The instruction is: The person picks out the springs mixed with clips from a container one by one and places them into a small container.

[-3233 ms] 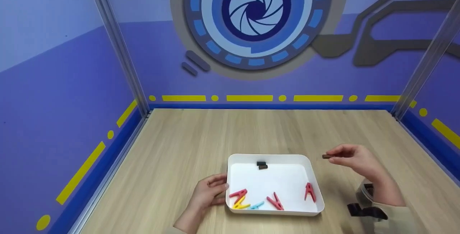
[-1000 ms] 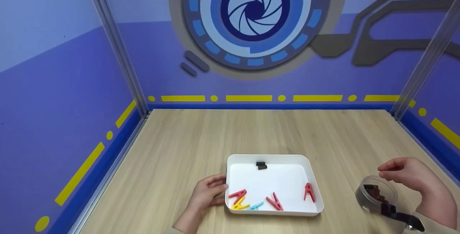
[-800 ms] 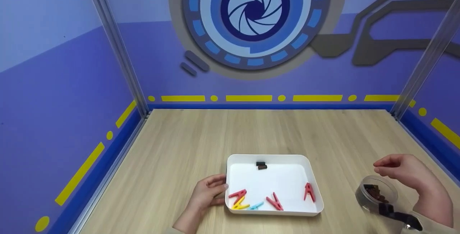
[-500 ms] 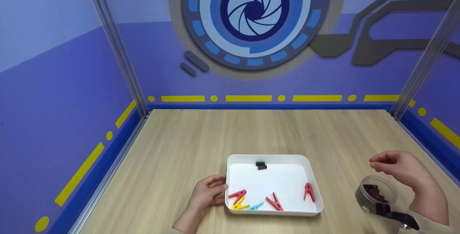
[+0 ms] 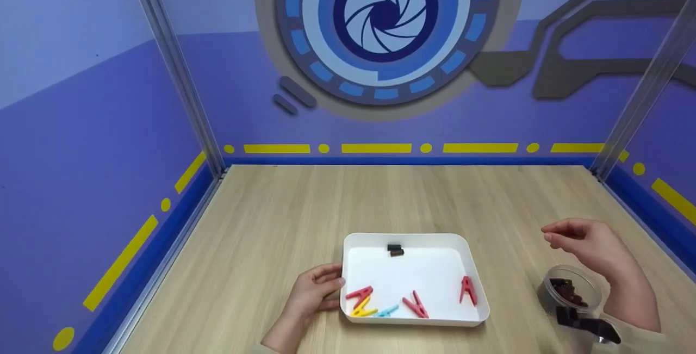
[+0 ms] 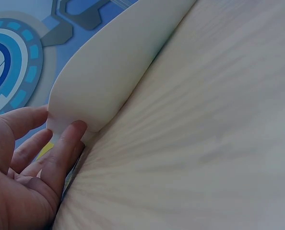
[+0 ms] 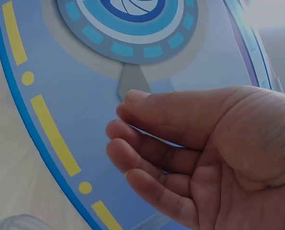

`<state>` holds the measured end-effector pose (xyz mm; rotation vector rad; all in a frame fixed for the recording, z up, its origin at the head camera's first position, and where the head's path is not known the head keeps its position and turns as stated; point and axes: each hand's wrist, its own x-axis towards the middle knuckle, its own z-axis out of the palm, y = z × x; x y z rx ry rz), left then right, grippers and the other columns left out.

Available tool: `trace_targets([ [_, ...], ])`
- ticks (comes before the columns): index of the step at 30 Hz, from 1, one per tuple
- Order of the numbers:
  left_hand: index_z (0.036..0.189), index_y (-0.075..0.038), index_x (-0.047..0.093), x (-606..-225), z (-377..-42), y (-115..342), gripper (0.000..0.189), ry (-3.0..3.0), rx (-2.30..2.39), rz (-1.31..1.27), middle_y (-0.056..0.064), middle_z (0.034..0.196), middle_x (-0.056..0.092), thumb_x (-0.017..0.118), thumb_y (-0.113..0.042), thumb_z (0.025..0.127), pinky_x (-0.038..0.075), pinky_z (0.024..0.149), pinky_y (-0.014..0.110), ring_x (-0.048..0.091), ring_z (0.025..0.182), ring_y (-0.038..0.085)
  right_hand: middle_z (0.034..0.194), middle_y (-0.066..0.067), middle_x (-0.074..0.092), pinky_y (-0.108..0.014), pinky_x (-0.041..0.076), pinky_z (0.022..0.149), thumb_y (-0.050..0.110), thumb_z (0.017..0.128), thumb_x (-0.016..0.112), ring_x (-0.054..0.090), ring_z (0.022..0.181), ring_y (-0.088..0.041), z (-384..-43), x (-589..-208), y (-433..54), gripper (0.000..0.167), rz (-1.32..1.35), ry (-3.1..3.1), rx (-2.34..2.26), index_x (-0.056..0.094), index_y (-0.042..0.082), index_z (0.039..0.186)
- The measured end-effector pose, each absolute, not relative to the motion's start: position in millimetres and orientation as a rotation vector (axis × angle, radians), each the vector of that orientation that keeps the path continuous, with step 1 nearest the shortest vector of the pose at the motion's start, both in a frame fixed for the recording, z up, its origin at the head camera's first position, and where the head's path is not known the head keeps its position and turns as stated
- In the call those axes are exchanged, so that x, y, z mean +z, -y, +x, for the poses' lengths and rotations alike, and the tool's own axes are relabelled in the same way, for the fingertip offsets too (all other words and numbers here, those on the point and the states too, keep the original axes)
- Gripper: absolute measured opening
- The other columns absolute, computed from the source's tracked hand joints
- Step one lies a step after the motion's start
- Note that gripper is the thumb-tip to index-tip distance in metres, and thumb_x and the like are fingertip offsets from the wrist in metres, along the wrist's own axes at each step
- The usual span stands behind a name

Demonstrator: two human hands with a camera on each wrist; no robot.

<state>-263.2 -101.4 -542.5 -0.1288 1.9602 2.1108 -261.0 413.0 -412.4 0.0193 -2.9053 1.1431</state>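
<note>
A white tray [image 5: 416,283] sits on the table, and my left hand [image 5: 311,292] is at its left side. In the left wrist view, the fingertips [image 6: 76,128] touch the tray's outer wall. Two short dark cylinders [image 5: 396,250] lie at the tray's back. Inside its front are a red clothes peg [image 5: 360,295], a yellow peg [image 5: 363,308], a light blue peg [image 5: 387,311] and another red peg [image 5: 416,305]; a third red one [image 5: 467,291] leans by the right wall. Between tray and tub, my right hand [image 5: 590,242] hangs above the table, fingers loosely bent, nothing visible between them.
A clear round tub [image 5: 570,289] with dark brown pieces stands right of the tray, under the right forearm. A black mount [image 5: 587,324] on the right wrist overlaps the tub's front. Blue-purple panels [image 5: 234,93] wall in the wooden table [image 5: 304,207].
Earlier the right hand pinched a small brown cylinder beside the tray; it then was over by the tub without it. Since then it has moved left and away from me. The left hand stays put.
</note>
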Motion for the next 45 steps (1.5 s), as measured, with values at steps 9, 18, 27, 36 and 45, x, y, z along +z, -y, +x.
trace_targets([
  [9, 0.139, -0.001, 0.060, -542, -263, 101, 0.049, -1.962, 2.116, -0.127, 0.020, 0.132, 0.069, 0.075, -0.011, 0.094, 0.066, 0.072, 0.036, 0.075, 0.103, 0.022, 0.097, 0.003, 0.074, -0.018, 0.053, 0.071, 0.033, 0.101, 0.067, 0.063, 0.083, 0.000, -271, -415, -389, 0.038, 0.053, 2.830, 1.159, 0.071, 0.003, 0.122],
  [18, 0.139, 0.000, 0.060, -542, -263, 100, 0.050, -1.951, 2.119, -0.134, 0.020, 0.132, 0.069, 0.075, -0.011, 0.093, 0.066, 0.073, 0.037, 0.075, 0.103, 0.023, 0.110, -0.012, 0.074, -0.015, 0.054, 0.077, 0.032, 0.101, 0.066, 0.065, 0.087, -0.003, -281, -419, -359, 0.034, 0.140, 2.792, 1.196, 0.072, 0.005, 0.121],
  [27, 0.139, -0.002, 0.061, -541, -263, 100, 0.049, -1.965, 2.108, -0.146, 0.019, 0.132, 0.069, 0.075, -0.012, 0.093, 0.066, 0.073, 0.037, 0.075, 0.103, 0.022, 0.107, -0.013, 0.075, -0.016, 0.055, 0.077, 0.019, 0.100, 0.068, 0.068, 0.086, -0.009, -293, -427, -331, 0.026, 0.265, 2.764, 1.297, 0.072, 0.000, 0.117],
  [36, 0.139, -0.002, 0.061, -541, -262, 100, 0.049, -1.963, 2.115, -0.128, 0.019, 0.133, 0.069, 0.075, -0.012, 0.093, 0.066, 0.072, 0.036, 0.075, 0.104, 0.022, 0.102, -0.014, 0.075, -0.018, 0.054, 0.070, 0.013, 0.099, 0.068, 0.064, 0.085, -0.015, -312, -432, -301, 0.020, 0.416, 2.788, 1.291, 0.074, 0.000, 0.113],
  [45, 0.141, 0.000, 0.059, -544, -265, 100, 0.051, -1.983, 2.101, -0.129, 0.021, 0.134, 0.068, 0.075, -0.011, 0.093, 0.066, 0.070, 0.035, 0.075, 0.104, 0.022, 0.100, -0.012, 0.075, -0.017, 0.055, 0.072, 0.007, 0.097, 0.069, 0.063, 0.087, -0.017, -334, -442, -262, 0.013, 0.642, 2.798, 1.250, 0.076, 0.003, 0.106],
])
